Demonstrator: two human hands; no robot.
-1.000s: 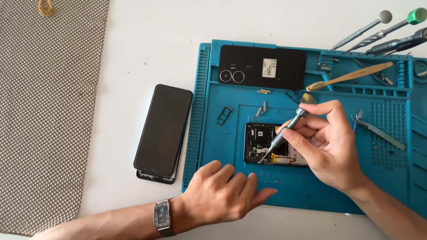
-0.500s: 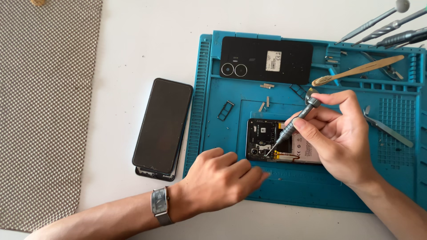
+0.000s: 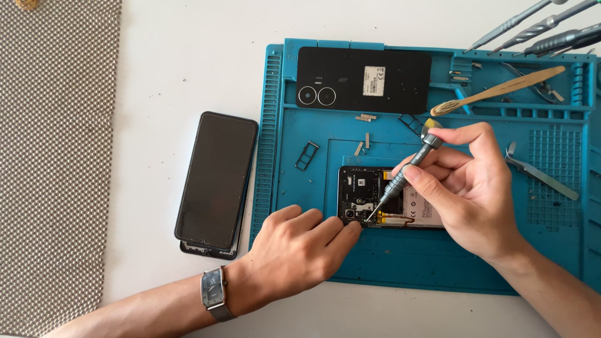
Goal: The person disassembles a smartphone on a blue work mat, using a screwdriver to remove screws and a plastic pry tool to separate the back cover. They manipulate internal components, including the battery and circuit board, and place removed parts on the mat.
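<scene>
The left hand (image 3: 294,253) rests flat at the near edge of the blue repair mat (image 3: 438,269), fingers together, fingertips pressed against the near left corner of the opened phone (image 3: 391,197) to steady it; it grips nothing. The right hand (image 3: 466,188) is closed on a slim grey screwdriver (image 3: 400,178), pinched between thumb and fingers, with the tip set down among the parts at the phone's near left corner.

Risk: the tip stands at a slant. If it is not seated squarely, it could slip and score the board, or a freed screw could roll off and be lost — several small parts already lie loose on the mat.

The opened phone lies at the mat's centre, back removed: a dark circuit board at its left end, a pale battery to the right, partly hidden by the right hand.

Farther off lie a SIM tray (image 3: 307,155), the black back cover (image 3: 363,80) with two camera rings, a wooden brush (image 3: 498,91) and tweezers (image 3: 541,178). A second phone (image 3: 218,183) lies face up on the white table (image 3: 188,56) — left of the mat.
</scene>
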